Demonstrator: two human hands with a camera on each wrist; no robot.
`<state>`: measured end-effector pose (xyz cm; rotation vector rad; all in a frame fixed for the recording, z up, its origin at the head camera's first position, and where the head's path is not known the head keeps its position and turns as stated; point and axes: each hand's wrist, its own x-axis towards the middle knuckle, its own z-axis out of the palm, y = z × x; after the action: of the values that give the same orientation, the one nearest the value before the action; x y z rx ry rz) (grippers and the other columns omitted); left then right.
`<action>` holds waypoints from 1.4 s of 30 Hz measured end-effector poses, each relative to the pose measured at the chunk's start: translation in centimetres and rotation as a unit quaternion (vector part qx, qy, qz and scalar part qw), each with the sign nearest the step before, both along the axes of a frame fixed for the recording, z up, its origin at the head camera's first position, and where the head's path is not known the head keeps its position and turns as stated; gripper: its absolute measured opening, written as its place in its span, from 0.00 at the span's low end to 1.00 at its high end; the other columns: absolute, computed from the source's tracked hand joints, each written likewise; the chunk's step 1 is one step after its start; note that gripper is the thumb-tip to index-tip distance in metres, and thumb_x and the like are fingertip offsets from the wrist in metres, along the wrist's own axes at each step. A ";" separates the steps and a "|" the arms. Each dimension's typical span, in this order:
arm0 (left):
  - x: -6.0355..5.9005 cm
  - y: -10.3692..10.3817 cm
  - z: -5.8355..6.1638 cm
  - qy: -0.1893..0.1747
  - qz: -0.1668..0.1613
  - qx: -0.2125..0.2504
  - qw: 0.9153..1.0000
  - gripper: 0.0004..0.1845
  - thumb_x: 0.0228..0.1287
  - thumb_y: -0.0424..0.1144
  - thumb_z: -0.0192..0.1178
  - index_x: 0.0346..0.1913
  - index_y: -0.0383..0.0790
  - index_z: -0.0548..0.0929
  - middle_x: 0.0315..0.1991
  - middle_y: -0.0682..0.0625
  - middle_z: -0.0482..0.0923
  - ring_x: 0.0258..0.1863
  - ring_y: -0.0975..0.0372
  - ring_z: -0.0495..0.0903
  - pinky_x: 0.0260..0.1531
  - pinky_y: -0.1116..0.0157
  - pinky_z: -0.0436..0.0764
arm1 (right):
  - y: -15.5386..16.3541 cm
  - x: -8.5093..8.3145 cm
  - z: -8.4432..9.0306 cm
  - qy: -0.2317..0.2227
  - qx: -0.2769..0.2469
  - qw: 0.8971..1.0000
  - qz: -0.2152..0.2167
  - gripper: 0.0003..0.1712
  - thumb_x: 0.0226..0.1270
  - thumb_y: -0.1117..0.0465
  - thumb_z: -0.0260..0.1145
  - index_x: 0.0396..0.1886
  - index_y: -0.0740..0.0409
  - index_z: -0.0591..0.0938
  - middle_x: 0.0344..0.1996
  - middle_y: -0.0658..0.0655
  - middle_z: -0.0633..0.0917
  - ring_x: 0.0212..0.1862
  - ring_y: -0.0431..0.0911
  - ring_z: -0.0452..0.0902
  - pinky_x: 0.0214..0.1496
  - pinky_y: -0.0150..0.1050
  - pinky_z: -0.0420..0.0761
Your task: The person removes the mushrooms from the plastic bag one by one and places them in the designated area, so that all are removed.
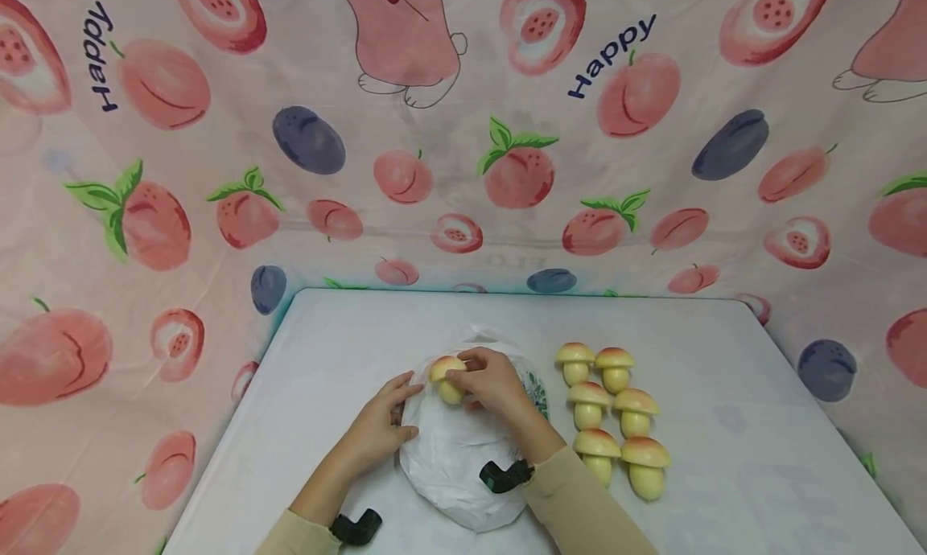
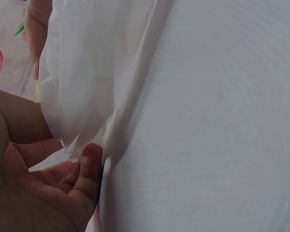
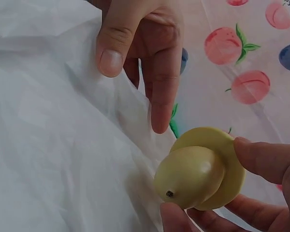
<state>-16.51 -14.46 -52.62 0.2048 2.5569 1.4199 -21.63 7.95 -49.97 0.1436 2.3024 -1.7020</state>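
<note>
A toy mushroom [image 1: 450,378] with a rounded yellow stem and an orange-tinged cap is pinched between the thumb and fingers of my right hand [image 1: 496,384]. It is held over a white plastic bag [image 1: 463,483] lying on the table. In the right wrist view the yellow mushroom [image 3: 193,171] shows its stem end, with a small dark spot. My left hand [image 1: 378,426] rests at the bag's left edge. Its fingers are spread and fairly straight, touching the plastic [image 2: 82,72] in the left wrist view. The bag's inside is hidden.
To the right of the bag, several matching mushrooms [image 1: 635,414] lie in two columns on the white tabletop [image 1: 746,426]. A fruit-printed cloth [image 1: 449,177] hangs behind the table and at its sides. Black wrist devices [image 1: 504,476] are worn at both sleeves.
</note>
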 end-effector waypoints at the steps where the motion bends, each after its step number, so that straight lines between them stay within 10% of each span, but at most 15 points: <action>1: 0.0 0.0 0.0 -0.001 0.001 0.000 1.000 0.36 0.61 0.22 0.72 0.73 0.39 0.80 0.86 0.47 0.61 0.56 0.54 0.84 0.54 0.57 0.86 | 0.1 0.1 0.1 -0.001 -0.004 1.000 -0.001 0.30 0.67 0.52 0.79 0.65 0.57 0.85 0.56 0.63 0.88 0.38 0.47 0.86 0.32 0.42 0.90; 42: 0.3 0.3 0.2 0.010 0.010 -0.012 1.000 0.35 0.61 0.22 0.73 0.73 0.39 0.80 0.85 0.46 0.62 0.61 0.50 0.83 0.62 0.49 0.84 | 5.2 2.7 3.6 0.017 -0.058 0.998 -0.028 0.27 0.69 0.55 0.77 0.65 0.56 0.85 0.59 0.63 0.86 0.40 0.47 0.89 0.35 0.46 0.92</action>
<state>-16.24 -14.18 -52.42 0.1897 2.5973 1.4003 -18.95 13.11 -46.38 0.1569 2.2366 -1.8741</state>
